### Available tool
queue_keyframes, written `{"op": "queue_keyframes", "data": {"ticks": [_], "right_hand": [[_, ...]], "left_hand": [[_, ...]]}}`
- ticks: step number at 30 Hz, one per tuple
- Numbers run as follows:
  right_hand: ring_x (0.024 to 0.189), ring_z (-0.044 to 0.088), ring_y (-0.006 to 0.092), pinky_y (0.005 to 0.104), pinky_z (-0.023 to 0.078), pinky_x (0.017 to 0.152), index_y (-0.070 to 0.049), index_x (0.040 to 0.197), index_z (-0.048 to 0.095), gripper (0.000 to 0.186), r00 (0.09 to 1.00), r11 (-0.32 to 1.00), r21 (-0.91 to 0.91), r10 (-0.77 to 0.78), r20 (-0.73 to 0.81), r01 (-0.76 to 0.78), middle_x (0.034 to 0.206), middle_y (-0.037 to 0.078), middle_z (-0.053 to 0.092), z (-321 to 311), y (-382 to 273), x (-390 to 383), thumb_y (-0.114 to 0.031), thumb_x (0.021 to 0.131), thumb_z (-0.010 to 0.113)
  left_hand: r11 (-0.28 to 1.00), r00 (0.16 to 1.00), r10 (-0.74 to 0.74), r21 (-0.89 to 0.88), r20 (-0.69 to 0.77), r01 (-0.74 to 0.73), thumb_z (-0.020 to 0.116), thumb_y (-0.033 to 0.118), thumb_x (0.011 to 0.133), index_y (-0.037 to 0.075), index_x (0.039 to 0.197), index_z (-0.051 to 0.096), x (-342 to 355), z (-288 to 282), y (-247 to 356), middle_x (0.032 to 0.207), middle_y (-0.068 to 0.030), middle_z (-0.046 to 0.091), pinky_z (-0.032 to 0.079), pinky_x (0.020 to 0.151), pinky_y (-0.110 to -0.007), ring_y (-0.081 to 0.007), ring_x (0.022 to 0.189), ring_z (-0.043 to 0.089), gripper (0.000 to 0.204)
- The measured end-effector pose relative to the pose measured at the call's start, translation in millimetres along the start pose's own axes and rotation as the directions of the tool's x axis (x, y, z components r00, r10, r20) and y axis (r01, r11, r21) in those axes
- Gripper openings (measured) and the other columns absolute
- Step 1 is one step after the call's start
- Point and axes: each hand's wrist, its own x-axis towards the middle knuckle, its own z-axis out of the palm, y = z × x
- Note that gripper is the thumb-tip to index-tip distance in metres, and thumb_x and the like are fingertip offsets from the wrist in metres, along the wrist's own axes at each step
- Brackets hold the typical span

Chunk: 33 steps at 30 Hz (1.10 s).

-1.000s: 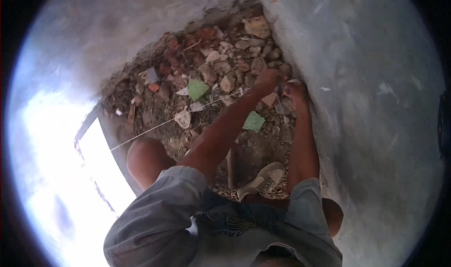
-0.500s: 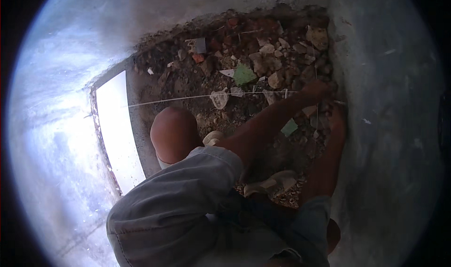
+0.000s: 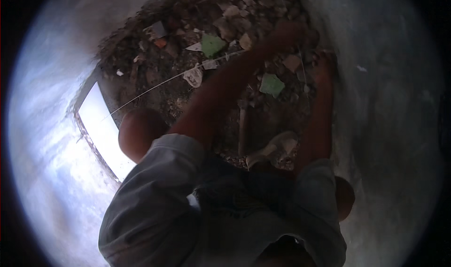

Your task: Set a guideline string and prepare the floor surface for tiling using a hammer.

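one string (image 3: 230,56) over rubble (image 3: 159,76); left hand (image 3: 292,33), right hand (image 3: 324,64) near wall (image 3: 380,107); grip unreadable in shadow.

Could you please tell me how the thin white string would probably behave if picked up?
The string is probably very light, being so thin. It runs nearly straight, which suggests tension, so it would likely turn floppy once slackened. It might also snag if dragged across the jagged rubble.
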Motion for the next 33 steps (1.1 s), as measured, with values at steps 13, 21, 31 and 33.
{"op": "queue_keyframes", "data": {"ticks": [13,21,31,33], "right_hand": [[0.099,0.065,0.0287,0.0404,0.051,0.086,-0.007,0.123,0.063,0.029,0.777,0.664,-0.432,-0.608,0.163,0.611,0.107,0.012,0.066,159.7,53.8,-191.6,-0.01,0.094,0.064],[0.12,0.051,0.0337,0.0459,0.047,0.098,-0.013,0.136,0.056,0.056,0.514,0.22,-0.465,-0.414,0.751,0.857,0.13,0.011,0.053,248.1,93.6,-242.3,-0.019,0.085,0.079],[0.114,0.056,0.0309,0.0493,0.052,0.087,-0.011,0.125,0.059,0.036,0.579,0.104,-0.57,-0.12,0.806,0.815,0.131,0.013,0.052,277.4,107.6,-227.3,-0.026,0.093,0.07],[0.101,0.063,0.0308,0.0493,0.053,0.079,-0.007,0.116,0.061,0.03,0.525,0.256,-0.517,0.041,0.85,0.817,0.117,0.015,0.061,277.0,79.6,-207.0,-0.031,0.097,0.064]], "left_hand": [[0.797,0.996,-0.087,-0.6,0.006,0.073,0.059,0.029,0.103,0.007,0.112,0.068,-141.3,-303.1,-86.1,0.1,-0.0067,0.069,0.055,0.073,-0.035,-0.0168,0.084,0.065,0.025],[0.889,0.67,-0.449,-0.371,-0.592,0.268,0.06,0.024,0.098,-0.001,0.126,0.061,-226.0,-405.1,123.7,0.098,-0.0039,0.066,0.043,0.058,-0.021,-0.0078,0.071,0.054,0.037],[0.803,0.214,-0.515,-0.38,-0.83,0.46,0.06,0.017,0.098,0.001,0.124,0.064,-294.5,-412.1,121.1,0.1,-0.006,0.068,0.049,0.066,-0.023,-0.0093,0.08,0.06,0.03],[0.724,0.276,-0.452,-0.169,-0.848,0.669,0.058,0.019,0.101,0.013,0.119,0.072,-298.4,-412.8,111.2,0.113,-0.0033,0.07,0.054,0.081,-0.023,-0.008,0.098,0.067,0.024]]}}
